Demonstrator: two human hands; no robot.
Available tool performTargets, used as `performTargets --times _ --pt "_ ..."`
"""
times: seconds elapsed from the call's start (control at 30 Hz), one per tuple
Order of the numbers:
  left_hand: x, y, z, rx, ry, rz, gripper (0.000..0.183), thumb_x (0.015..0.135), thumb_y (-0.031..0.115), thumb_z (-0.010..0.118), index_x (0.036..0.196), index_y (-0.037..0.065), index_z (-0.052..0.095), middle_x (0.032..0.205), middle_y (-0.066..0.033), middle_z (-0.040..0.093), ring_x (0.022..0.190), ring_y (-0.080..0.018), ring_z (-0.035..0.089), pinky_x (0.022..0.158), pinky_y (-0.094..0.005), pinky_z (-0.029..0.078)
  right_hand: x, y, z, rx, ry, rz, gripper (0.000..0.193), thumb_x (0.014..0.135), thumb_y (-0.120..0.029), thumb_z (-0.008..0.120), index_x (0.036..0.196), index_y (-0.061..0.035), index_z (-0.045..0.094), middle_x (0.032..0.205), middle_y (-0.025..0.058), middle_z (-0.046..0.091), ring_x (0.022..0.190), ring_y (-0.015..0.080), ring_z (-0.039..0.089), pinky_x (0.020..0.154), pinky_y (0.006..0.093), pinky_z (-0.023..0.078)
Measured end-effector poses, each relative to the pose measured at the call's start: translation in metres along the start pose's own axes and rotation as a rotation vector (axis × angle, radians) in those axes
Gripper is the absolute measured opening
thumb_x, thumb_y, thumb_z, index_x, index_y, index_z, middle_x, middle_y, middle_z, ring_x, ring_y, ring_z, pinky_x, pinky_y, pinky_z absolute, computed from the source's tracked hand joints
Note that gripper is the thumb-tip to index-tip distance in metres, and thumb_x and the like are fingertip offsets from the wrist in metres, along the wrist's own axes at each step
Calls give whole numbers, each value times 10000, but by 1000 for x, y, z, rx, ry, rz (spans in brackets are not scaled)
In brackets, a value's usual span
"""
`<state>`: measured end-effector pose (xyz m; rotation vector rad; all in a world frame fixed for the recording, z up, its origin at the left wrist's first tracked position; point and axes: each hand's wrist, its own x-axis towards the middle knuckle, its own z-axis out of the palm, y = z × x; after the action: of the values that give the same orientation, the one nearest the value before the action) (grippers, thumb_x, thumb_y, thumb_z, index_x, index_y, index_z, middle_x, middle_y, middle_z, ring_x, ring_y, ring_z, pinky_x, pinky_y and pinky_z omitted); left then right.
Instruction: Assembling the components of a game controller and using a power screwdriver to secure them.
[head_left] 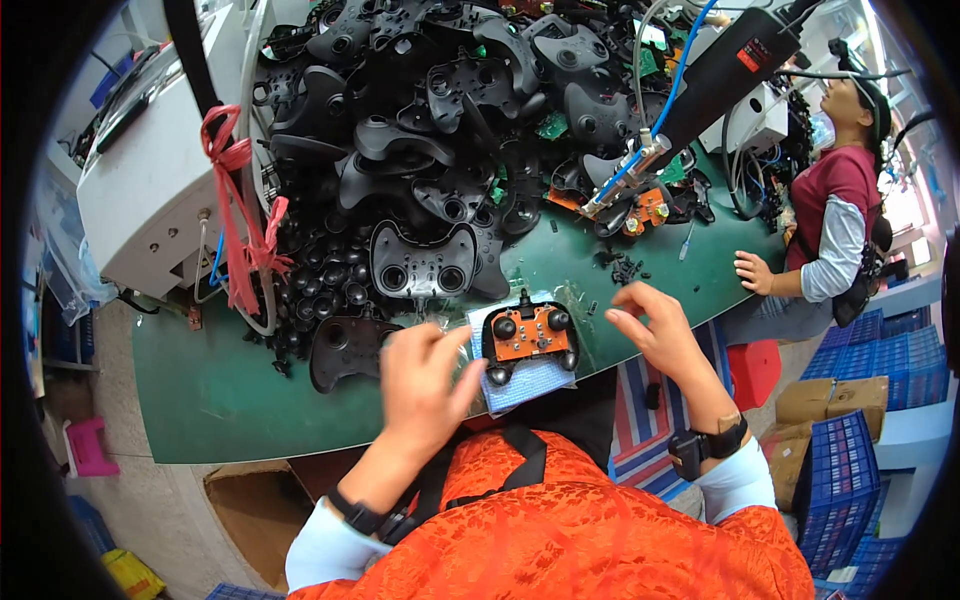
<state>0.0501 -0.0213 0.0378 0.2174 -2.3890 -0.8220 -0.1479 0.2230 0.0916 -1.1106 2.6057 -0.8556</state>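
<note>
In front of me a black game controller half [487,345] holds an orange circuit board [530,347] with two black thumbsticks on top. It lies on a folded blue-and-white cloth [535,388] near the table's front edge. My left hand [420,388] hovers just left of it, thumb and fingers apart, in front of a dark controller shell [340,352]. To the right of the controller my right hand [655,328] is raised, its thumb and forefinger spread, with nothing seen between them. A black controller shell [423,262] with two round holes lies beyond, face up.
A big heap of controller shells [400,150] covers the back of the green table [260,415]. Black thumbstick caps [325,275] pile up at left. A hanging screwdriver [625,180] with a blue hose reaches in from above right. A co-worker [840,215] stands at right.
</note>
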Motion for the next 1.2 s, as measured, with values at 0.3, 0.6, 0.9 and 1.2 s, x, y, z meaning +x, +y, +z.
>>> performTargets --times 0.3,0.6,0.9,1.2 --pt "-43 -78 -77 236 93 -621 395 856 165 776 1149 -25 592 980 -157 640 902 -330 648 810 -391 515 -18 -5 6 96 105 -141 105 865 -55 720 910 -4 640 809 107 639 670 231 630 616 341 496" --pt "-27 -54 -96 -1217 248 -895 171 1029 240 551 1071 85 611 724 32 540 491 -39 377 424 -184 279 14 -58 19 310 138 -319 133 879 -72 712 986 -11 661 842 109 635 721 228 639 644 334 501" --pt "71 11 6 -1951 -597 -660 335 1043 341 375 1046 71 573 524 3 411 381 -82 343 337 -219 242 86 -87 35 1067 -566 -91 415 1013 -307 605 1315 -26 561 1150 49 657 1078 115 601 947 298 489" --pt "96 7 31 -236 -271 -109 174 845 128 734 983 25 706 918 -89 637 870 -248 585 801 -377 488 43 -59 -29 1392 119 -65 221 961 -110 640 1155 -21 581 1111 69 656 1041 145 633 927 328 512"
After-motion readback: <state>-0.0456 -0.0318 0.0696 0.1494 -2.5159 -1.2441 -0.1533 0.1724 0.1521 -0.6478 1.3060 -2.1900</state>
